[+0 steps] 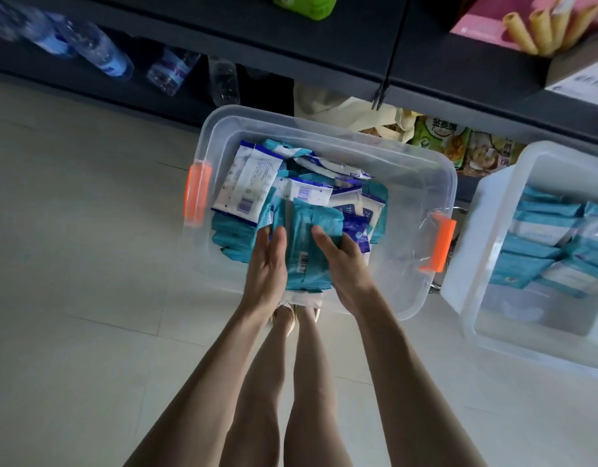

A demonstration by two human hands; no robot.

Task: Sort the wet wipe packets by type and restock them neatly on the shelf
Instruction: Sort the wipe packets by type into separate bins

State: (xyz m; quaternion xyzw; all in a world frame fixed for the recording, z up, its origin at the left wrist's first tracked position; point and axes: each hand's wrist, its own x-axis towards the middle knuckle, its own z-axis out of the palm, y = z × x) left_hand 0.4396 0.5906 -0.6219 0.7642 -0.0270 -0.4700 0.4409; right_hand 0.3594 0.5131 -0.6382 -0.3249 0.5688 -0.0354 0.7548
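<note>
I hold a stack of teal wet wipe packets (304, 251) between both hands, above the near side of a clear bin (324, 124) with orange latches. My left hand (267, 264) presses flat against the stack's left side with straight fingers. My right hand (344, 264) grips the right side, its thumb over the top packet and its fingers hidden beneath. The bin holds a loose pile of teal packets and white-and-blue packets (247, 183). A second clear bin (476, 210) to the right holds teal packets in neat rows.
A dark shelf unit (324, 62) runs across the top. Water bottles (102, 52) lie on its lower left level, and snack bags (452, 143) sit low behind the bins. A pink wafer box (513, 18) sits upper right. Pale tiled floor spreads to the left.
</note>
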